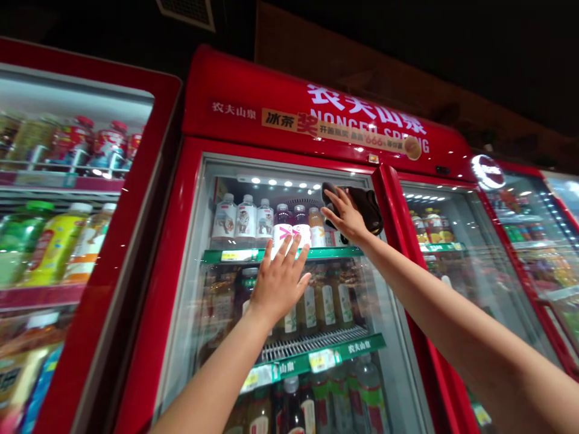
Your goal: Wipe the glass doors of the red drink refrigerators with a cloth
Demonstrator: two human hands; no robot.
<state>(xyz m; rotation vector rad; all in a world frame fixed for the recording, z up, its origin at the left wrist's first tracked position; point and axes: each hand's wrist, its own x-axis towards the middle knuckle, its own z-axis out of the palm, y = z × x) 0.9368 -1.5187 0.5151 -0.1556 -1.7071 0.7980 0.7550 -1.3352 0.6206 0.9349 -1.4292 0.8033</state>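
Both my arms reach up toward the glass door of a red drinks fridge. My left hand is raised with its fingers spread and nothing in it, in front of the bottles on the upper shelf; whether it touches the glass is unclear. Higher and to the right, my right hand lies with fingers apart over a dark cloth or glove-like item, seemingly pressing it near the door's upper right corner. White-labelled bottles and purple-capped bottles stand behind the glass.
The fridge's red header carries white lettering. To the left, another fridge holds colourful bottles. A red door frame borders the glass on the right, with more lit fridges beyond. Green shelf edges carry price tags.
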